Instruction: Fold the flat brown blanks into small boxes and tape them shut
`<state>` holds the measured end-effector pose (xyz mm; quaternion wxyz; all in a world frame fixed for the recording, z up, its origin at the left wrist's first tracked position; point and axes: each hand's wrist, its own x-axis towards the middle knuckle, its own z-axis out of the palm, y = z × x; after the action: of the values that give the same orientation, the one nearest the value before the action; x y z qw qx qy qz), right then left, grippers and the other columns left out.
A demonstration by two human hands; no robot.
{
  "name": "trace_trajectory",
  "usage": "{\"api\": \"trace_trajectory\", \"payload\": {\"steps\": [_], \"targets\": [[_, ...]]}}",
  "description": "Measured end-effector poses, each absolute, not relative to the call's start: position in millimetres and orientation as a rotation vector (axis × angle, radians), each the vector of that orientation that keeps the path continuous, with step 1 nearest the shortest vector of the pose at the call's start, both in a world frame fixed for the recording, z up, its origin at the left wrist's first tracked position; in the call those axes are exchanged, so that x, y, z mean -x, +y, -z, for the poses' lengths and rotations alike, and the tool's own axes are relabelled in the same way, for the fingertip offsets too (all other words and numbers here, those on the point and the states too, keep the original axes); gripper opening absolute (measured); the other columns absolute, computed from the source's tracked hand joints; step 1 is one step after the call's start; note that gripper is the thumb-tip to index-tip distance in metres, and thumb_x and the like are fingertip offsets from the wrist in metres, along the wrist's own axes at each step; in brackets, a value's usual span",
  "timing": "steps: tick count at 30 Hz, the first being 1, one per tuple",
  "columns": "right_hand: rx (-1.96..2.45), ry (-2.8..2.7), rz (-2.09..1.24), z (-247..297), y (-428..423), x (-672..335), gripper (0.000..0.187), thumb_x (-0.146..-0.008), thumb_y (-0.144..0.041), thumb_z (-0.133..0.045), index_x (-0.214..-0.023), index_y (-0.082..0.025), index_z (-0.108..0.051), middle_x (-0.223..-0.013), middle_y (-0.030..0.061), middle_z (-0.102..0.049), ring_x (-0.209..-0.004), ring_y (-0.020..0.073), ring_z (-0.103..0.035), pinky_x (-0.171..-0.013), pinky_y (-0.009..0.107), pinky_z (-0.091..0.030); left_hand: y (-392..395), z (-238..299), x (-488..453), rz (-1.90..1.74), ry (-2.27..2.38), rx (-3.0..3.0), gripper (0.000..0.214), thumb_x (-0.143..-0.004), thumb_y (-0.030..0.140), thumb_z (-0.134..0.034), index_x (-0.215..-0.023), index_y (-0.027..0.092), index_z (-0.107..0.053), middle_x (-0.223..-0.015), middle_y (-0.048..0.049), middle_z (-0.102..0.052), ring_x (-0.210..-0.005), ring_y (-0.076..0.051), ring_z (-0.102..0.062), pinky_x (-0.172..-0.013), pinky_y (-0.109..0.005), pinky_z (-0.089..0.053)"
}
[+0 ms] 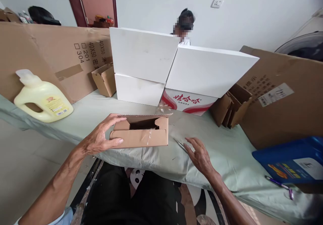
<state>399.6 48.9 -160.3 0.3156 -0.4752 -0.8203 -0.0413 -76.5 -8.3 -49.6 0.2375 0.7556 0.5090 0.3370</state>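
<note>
My left hand (pixel 102 135) is closed on the left end of a small brown cardboard box (pixel 140 138), thumb on the near side and fingers over the far edge. The box's lid stands up at the back, so a dark gap shows inside. A strip of clear tape hangs on its front. To the right, my right hand (pixel 200 154) is low over the table with fingers apart. A thin, pointed silver tool (pixel 179 143) lies by its thumb, perhaps touching it; I cannot tell the tool's kind.
White cartons (pixel 143 55) are stacked at the back, one with red lettering (pixel 188 100). A cream detergent jug (pixel 47 100) stands left, a blue jug (pixel 290 159) right. Large cardboard sheets (pixel 282 100) flank the table (pixel 219 144). Small brown boxes (pixel 104 80) stand nearby. Behind sits a person (pixel 186 21).
</note>
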Motion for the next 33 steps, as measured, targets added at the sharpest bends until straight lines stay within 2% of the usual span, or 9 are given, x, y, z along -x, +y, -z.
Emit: {"api": "trace_trajectory", "payload": {"steps": [3, 5, 9, 11, 15, 19, 26, 29, 33], "targets": [[0.981, -2.095, 0.138, 107, 39, -352, 0.021, -0.113, -0.031, -0.059, -0.13, -0.023, -0.068, -0.114, 0.012, -0.074, -0.101, 0.0288, -0.07, -0.09, 0.046, -0.058, -11, 46, 75, -0.919, 1.393, -2.088, 0.066, -0.094, 0.042, -0.074, -0.156, 0.033, -0.055, -0.151, -0.0074, -0.057, -0.139, -0.032, -0.061, -0.119, -0.049, -0.055], [0.799, -2.126, 0.149, 72, 28, -317, 0.024, -0.111, -0.026, -0.063, -0.135, -0.023, -0.065, -0.119, 0.0128, -0.074, -0.103, 0.0284, -0.068, -0.089, 0.045, -0.056, -14, 44, 73, -0.918, 1.401, -2.098, 0.065, -0.094, 0.039, -0.073, -0.156, 0.033, -0.055, -0.147, -0.0062, -0.057, -0.134, -0.03, -0.063, -0.118, -0.047, -0.056], [0.64, -2.296, 0.079, 32, 13, -267, 0.037, -0.11, -0.036, -0.069, -0.142, -0.019, -0.063, -0.127, 0.016, -0.073, -0.108, 0.0314, -0.064, -0.088, 0.047, -0.054, -19, 41, 70, -0.893, 1.404, -2.107, 0.065, -0.093, 0.039, -0.073, -0.155, 0.033, -0.054, -0.147, -0.006, -0.057, -0.135, -0.03, -0.063, -0.118, -0.047, -0.056], [0.673, -2.332, 0.037, 29, 16, -254, 0.032, -0.111, -0.035, -0.067, -0.137, -0.017, -0.066, -0.123, 0.016, -0.073, -0.107, 0.0314, -0.063, -0.087, 0.047, -0.054, -21, 39, 69, -0.878, 1.406, -2.107, 0.065, -0.093, 0.038, -0.074, -0.155, 0.033, -0.054, -0.146, -0.0061, -0.057, -0.137, -0.03, -0.062, -0.118, -0.046, -0.055], [0.66, -2.325, -0.113, 35, 27, -247, 0.012, -0.111, -0.023, -0.063, -0.115, -0.019, -0.074, -0.109, 0.0116, -0.073, -0.101, 0.0272, -0.062, -0.087, 0.042, -0.054, -25, 37, 68, -0.907, 1.413, -2.101, 0.065, -0.09, 0.037, -0.075, -0.151, 0.031, -0.057, -0.142, -0.0065, -0.059, -0.135, -0.029, -0.064, -0.116, -0.046, -0.056], [0.619, -2.238, -0.159, 41, 30, -247, 0.016, -0.111, -0.018, -0.062, -0.1, -0.021, -0.072, -0.101, 0.0079, -0.073, -0.101, 0.0245, -0.063, -0.085, 0.038, -0.053, -29, 37, 66, -0.918, 1.419, -2.09, 0.065, -0.089, 0.039, -0.076, -0.15, 0.03, -0.058, -0.142, -0.0078, -0.06, -0.136, -0.031, -0.063, -0.116, -0.047, -0.056], [0.639, -2.182, 0.207, 56, 17, -233, 0.025, -0.112, -0.012, -0.054, -0.093, -0.022, -0.069, -0.096, 0.0068, -0.072, -0.085, 0.0211, -0.056, -0.075, 0.037, -0.046, -31, 45, 55, -0.956, 1.485, -2.036, 0.068, -0.089, 0.049, -0.078, -0.151, 0.032, -0.057, -0.151, -0.0094, -0.057, -0.139, -0.034, -0.061, -0.113, -0.05, -0.058], [0.481, -2.198, 0.112, 62, -2, -218, 0.025, -0.112, -0.01, -0.05, -0.096, -0.021, -0.066, -0.094, 0.0058, -0.071, -0.08, 0.0184, -0.056, -0.072, 0.034, -0.048, -29, 46, 52, -0.986, 1.503, -2.013, 0.068, -0.087, 0.051, -0.079, -0.147, 0.029, -0.058, -0.148, -0.0105, -0.059, -0.138, -0.035, -0.062, -0.112, -0.051, -0.058], [0.322, -2.027, -0.098, 36, -13, -220, 0.012, -0.113, -0.017, -0.058, -0.108, -0.02, -0.068, -0.096, 0.0049, -0.072, -0.083, 0.0162, -0.066, -0.071, 0.03, -0.055, -26, 49, 56, -0.993, 1.526, -1.979, 0.07, -0.087, 0.058, -0.078, -0.148, 0.03, -0.057, -0.153, -0.0109, -0.056, -0.14, -0.037, -0.061, -0.11, -0.051, -0.06]]}}
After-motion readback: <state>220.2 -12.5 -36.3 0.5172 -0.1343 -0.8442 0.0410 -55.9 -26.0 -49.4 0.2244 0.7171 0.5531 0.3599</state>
